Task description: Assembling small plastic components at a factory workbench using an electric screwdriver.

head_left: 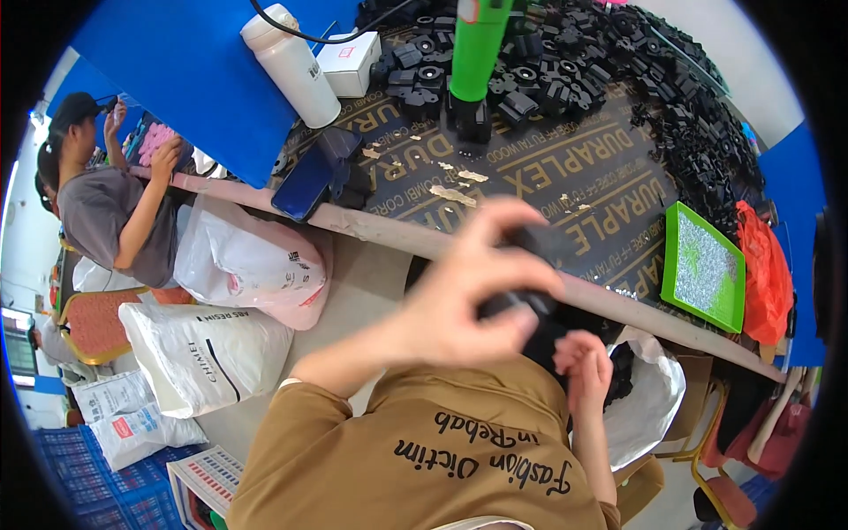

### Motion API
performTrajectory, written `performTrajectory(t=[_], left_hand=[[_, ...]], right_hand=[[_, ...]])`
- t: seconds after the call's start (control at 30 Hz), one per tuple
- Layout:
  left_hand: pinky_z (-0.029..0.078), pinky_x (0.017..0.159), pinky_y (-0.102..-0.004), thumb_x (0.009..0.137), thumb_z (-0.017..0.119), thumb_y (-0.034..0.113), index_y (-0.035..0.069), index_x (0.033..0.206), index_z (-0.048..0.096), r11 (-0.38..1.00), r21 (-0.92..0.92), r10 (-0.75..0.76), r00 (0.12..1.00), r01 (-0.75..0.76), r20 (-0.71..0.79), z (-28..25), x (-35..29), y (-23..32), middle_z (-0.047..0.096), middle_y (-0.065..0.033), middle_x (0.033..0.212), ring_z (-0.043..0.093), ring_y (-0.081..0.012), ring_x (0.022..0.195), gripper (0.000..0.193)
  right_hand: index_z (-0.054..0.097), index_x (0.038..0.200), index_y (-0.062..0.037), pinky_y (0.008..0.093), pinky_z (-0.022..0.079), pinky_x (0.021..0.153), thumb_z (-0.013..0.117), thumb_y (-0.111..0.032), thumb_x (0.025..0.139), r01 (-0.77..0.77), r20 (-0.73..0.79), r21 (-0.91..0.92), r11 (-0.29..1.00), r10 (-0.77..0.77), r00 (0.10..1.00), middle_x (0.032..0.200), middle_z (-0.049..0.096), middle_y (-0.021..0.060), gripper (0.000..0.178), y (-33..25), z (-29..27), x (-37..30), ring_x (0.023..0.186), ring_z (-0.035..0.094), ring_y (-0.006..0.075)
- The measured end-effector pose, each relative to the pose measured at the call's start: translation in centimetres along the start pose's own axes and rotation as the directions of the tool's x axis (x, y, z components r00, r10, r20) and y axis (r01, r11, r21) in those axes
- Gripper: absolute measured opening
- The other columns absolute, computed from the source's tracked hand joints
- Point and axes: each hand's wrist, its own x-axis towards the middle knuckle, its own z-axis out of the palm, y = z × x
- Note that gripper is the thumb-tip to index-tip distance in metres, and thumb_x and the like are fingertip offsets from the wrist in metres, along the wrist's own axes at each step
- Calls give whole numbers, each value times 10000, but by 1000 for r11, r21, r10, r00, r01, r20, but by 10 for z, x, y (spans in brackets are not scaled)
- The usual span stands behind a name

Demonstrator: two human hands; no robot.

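My left hand (481, 296) is raised in front of the table edge, its thumb and fingers curled round a black plastic part (521, 305). Motion blurs the hand and the part, so its exact shape is hard to read. Lower and to the right, my right hand (587, 367) has its fingers curled in close to my body, beside a white sack (658, 397) with black pieces inside. Whatever those fingers hold, if anything, cannot be made out. Across the table, a green power screwdriver (480, 53) stands upright with its lower end at a black part (468, 119).
Black plastic parts (565, 66) heap along the table's far side and right. A green tray (671, 256) of small silvery screws sits beside a red bag (764, 274). A phone (305, 187), white bottle (296, 75) and small white box (349, 62) stand left. Another person (115, 194) sits far left.
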Motion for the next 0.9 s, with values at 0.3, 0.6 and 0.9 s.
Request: performTrajectory(t=[0.3, 0.6, 0.9], left_hand=[[537, 679, -405, 575, 730, 240, 97, 877, 667, 930, -89, 366, 913, -356, 179, 181, -7, -41, 426, -210, 1215, 421, -412, 1125, 340], [298, 981, -585, 713, 664, 463, 175, 1174, 585, 968, 1, 189, 734, -249, 652, 382, 8, -101, 250, -270, 1437, 279, -469, 1279, 550], [477, 630, -356, 780, 612, 280, 88, 701, 651, 909, 76, 282, 738, -410, 614, 161, 1, -27, 600, -80, 703, 596, -266, 686, 212]], right_hand=[[312, 1388, -75, 437, 302, 1064, 344, -650, 892, 78, -113, 498, 864, -24, 993, 1353, 415, 113, 760, -19, -9, -14, 1280, 376, 305], [317, 1386, -148, 463, 295, 1068, 340, -583, 920, 151, -550, 654, 741, 329, 768, 1429, 333, 92, 637, 46, -199, -49, 1323, 312, 289], [417, 1301, -32, 362, 393, 980, 478, -370, 945, -326, -852, -77, 942, 107, 512, 1244, 505, 131, 494, 142, -264, -83, 1121, 501, 248]])
